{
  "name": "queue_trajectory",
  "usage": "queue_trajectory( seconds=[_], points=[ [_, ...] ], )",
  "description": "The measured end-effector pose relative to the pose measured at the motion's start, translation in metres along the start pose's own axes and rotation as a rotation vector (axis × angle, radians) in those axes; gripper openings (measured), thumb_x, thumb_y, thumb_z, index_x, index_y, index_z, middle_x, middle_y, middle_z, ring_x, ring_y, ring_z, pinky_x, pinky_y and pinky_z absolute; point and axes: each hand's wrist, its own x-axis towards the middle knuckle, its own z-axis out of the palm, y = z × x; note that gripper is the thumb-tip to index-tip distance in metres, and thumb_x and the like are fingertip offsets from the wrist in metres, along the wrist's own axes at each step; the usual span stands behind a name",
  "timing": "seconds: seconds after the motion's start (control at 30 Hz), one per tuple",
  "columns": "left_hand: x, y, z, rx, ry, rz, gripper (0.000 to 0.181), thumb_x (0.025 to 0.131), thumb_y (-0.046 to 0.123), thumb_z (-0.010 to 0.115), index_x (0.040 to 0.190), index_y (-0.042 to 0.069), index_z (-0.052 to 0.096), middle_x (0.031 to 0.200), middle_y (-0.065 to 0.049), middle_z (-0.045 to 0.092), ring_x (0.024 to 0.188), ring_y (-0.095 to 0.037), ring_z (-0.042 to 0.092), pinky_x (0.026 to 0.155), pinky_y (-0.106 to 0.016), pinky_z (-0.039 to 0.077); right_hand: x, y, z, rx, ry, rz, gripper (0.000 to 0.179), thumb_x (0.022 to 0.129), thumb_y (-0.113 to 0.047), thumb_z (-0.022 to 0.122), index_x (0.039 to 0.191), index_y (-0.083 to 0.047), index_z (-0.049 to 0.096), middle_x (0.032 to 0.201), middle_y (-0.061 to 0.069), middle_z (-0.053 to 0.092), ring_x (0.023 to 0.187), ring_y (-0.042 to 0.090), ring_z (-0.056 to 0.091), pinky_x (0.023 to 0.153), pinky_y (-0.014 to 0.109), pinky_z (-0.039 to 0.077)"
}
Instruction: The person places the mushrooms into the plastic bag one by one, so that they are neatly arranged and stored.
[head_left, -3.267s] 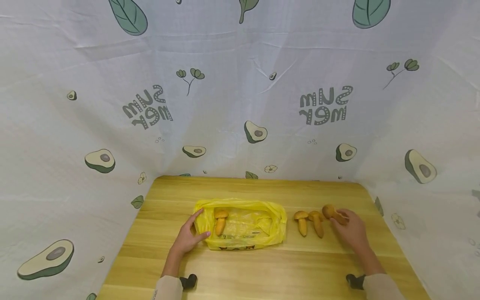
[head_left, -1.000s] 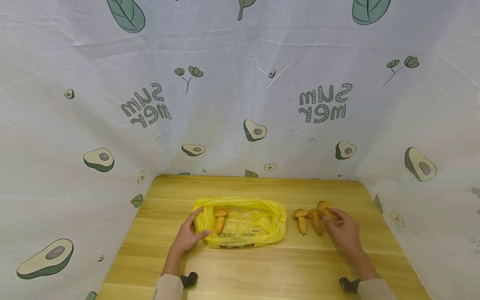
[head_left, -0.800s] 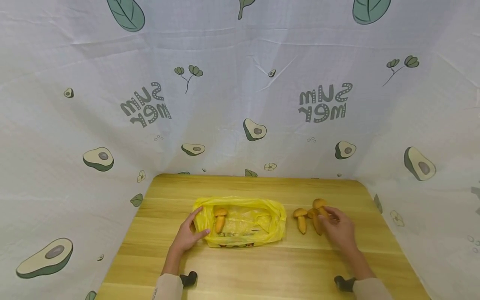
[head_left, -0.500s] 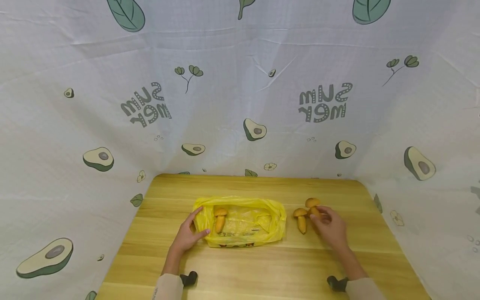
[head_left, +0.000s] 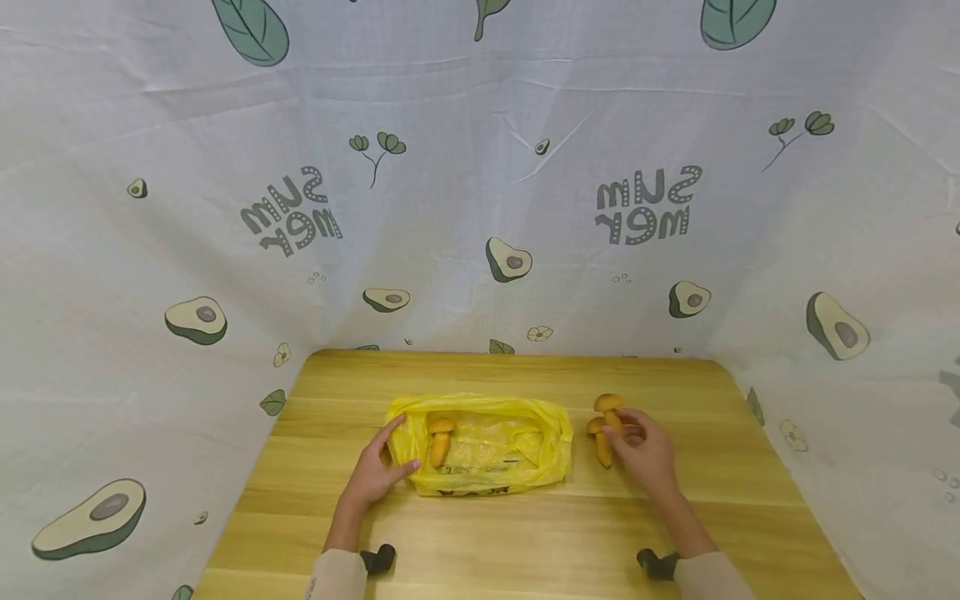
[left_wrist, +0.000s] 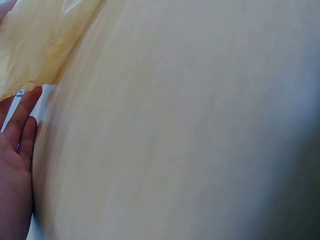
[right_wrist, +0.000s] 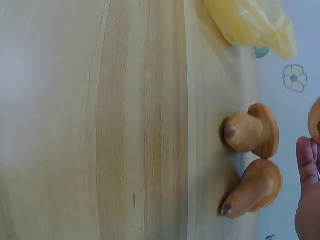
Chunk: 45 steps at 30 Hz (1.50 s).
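Observation:
My left hand (head_left: 375, 475) holds the left end of a yellow plastic bag (head_left: 487, 406), its index finger and thumb spread along the rim. The bag's mouth gapes, and one brown mushroom (head_left: 441, 443) lies inside. Right of the bag, my right hand (head_left: 647, 454) pinches a second mushroom (head_left: 608, 403) by its stem, cap up. In the right wrist view, two more mushrooms, a nearer one (right_wrist: 255, 187) and another (right_wrist: 245, 132), lie side by side on the table; the held mushroom (right_wrist: 315, 120) is cut off at the edge. The head view hides one table mushroom behind my right hand.
The wooden table (head_left: 487, 542) ends at a hanging cloth (head_left: 450, 208) with avocado prints, which surrounds its back and sides. A dark wrist camera mount (head_left: 377, 560) sits on the left forearm and a matching mount (head_left: 657, 565) on the right.
My right hand has moved left with the pinched mushroom, from the far right past the two table mushrooms toward the bag. The left hand and bag stay in place.

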Motion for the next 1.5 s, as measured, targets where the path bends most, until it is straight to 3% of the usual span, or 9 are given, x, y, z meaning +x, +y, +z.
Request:
queue_trajectory(
  seconds=[0.37,0.47,0.63,0.8,0.9,1.17,1.33,1.5],
  points=[
    [0.000,-0.006,-0.002,-0.022,-0.022,0.010,0.085,0.085,0.021,0.084,0.157,0.028,0.041,0.169,-0.015,0.028,0.157,-0.045,0.019,0.124,-0.067,0.019,-0.002,-0.011,0.018,0.043,-0.016,-0.036,0.038,0.091,-0.021,0.081,0.123,-0.002,0.070,0.112,0.018,0.072,0.089,0.001,0.062,0.073,0.010,0.053],
    [-0.004,0.006,-0.003,-0.024,-0.021,0.007,0.085,0.086,0.018,0.083,0.159,0.022,0.040,0.169,-0.019,0.027,0.156,-0.047,0.018,0.123,-0.069,0.017,-0.003,-0.012,0.024,0.049,-0.020,-0.040,0.037,0.091,-0.021,0.081,0.122,-0.002,0.070,0.113,0.017,0.072,0.091,0.007,0.064,0.075,0.009,0.053],
    [-0.013,0.031,-0.007,-0.057,-0.033,0.009,0.086,0.086,0.016,0.083,0.159,0.014,0.040,0.168,-0.022,0.026,0.155,-0.050,0.017,0.123,-0.070,0.017,-0.002,-0.014,0.034,0.057,-0.029,-0.034,0.036,0.091,-0.019,0.081,0.122,-0.002,0.070,0.113,0.016,0.071,0.091,0.007,0.063,0.077,0.008,0.052],
    [-0.015,0.035,-0.008,-0.060,-0.039,-0.006,0.086,0.085,0.016,0.084,0.159,0.014,0.040,0.168,-0.023,0.026,0.156,-0.049,0.017,0.123,-0.069,0.017,-0.001,-0.022,0.043,0.028,-0.051,-0.021,0.038,0.092,-0.022,0.080,0.123,-0.004,0.069,0.113,0.014,0.071,0.090,0.005,0.062,0.076,0.011,0.053],
    [-0.013,0.031,-0.007,-0.049,-0.045,-0.011,0.088,0.085,0.017,0.084,0.160,0.014,0.038,0.168,-0.023,0.023,0.156,-0.049,0.015,0.124,-0.068,0.018,-0.001,-0.027,0.047,0.051,-0.067,-0.029,0.040,0.091,-0.021,0.081,0.124,-0.003,0.068,0.113,0.014,0.071,0.091,0.009,0.063,0.076,0.012,0.054],
    [-0.002,-0.002,-0.002,-0.001,-0.033,0.000,0.088,0.086,0.022,0.084,0.160,0.025,0.037,0.170,-0.019,0.024,0.157,-0.046,0.016,0.124,-0.068,0.017,0.000,-0.037,0.059,0.096,-0.076,-0.071,0.038,0.089,-0.018,0.082,0.122,-0.001,0.069,0.110,0.015,0.070,0.095,0.023,0.065,0.077,0.014,0.054],
    [0.001,-0.005,-0.003,-0.004,-0.043,0.023,0.087,0.085,0.028,0.085,0.159,0.031,0.038,0.170,-0.015,0.026,0.157,-0.044,0.018,0.124,-0.067,0.019,0.001,-0.039,0.066,0.144,-0.072,-0.091,0.036,0.089,-0.014,0.083,0.119,0.001,0.070,0.107,0.019,0.071,0.092,0.028,0.065,0.074,0.014,0.055],
    [0.001,-0.005,-0.004,0.005,-0.051,0.028,0.088,0.085,0.033,0.085,0.159,0.033,0.038,0.170,-0.015,0.026,0.157,-0.045,0.018,0.123,-0.068,0.020,0.000,-0.042,0.073,0.142,-0.075,-0.094,0.035,0.088,-0.013,0.083,0.117,0.000,0.071,0.104,0.017,0.070,0.088,0.021,0.064,0.072,0.014,0.055]
  ],
)
